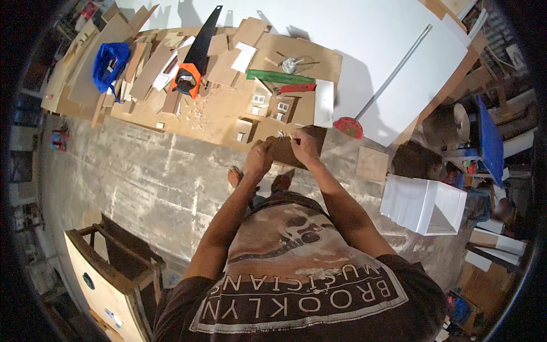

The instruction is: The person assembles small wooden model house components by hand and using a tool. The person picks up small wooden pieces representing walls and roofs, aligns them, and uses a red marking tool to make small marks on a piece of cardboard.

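Note:
My left hand [259, 157] and my right hand [303, 147] both grip a brown cardboard piece [285, 153] at the near edge of the cardboard-covered worktable [188, 122]. A small pale object sits between the fingertips of my right hand, too small to identify. Just beyond the hands stands a small cardboard model house [268, 105] with white window frames.
A handsaw [196, 54] with an orange handle lies on cardboard scraps, beside a blue bag [111, 62]. A green strip [279, 77], a red-handled tool [296, 88], a large white board [364, 51] with a metal rod, a white box [424, 205] and a wooden chair [114, 268] surround me.

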Demonstrator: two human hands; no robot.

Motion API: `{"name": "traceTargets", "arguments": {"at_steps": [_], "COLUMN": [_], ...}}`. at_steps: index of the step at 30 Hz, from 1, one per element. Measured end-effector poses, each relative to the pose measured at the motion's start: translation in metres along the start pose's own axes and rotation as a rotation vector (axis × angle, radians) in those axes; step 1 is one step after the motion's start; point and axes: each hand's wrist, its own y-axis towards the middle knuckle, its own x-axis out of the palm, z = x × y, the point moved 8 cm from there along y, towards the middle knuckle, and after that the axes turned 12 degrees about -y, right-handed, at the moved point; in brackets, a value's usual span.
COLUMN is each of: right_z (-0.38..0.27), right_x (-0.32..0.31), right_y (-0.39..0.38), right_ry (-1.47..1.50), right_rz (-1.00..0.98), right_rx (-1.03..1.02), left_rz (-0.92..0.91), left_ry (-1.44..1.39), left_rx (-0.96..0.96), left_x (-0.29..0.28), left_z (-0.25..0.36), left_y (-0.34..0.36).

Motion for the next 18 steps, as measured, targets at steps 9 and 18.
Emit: {"name": "traceTargets", "arguments": {"at_steps": [9, 18], "right_z": [-0.037, -0.034], "right_x": [0.010, 0.020], "right_y": [0.016, 0.025], "right_ry": [-0.139, -0.162], "right_rz": [-0.084, -0.077], "right_rx": [-0.142, -0.128], "left_rz": [-0.019, 0.026], "left_ry": [0.160, 0.031], "left_rx": [-0.180, -0.040], "left_x": [0.021, 0.014], "left_z": [0.005, 0.016], "left_y": [0.020, 0.012]}}
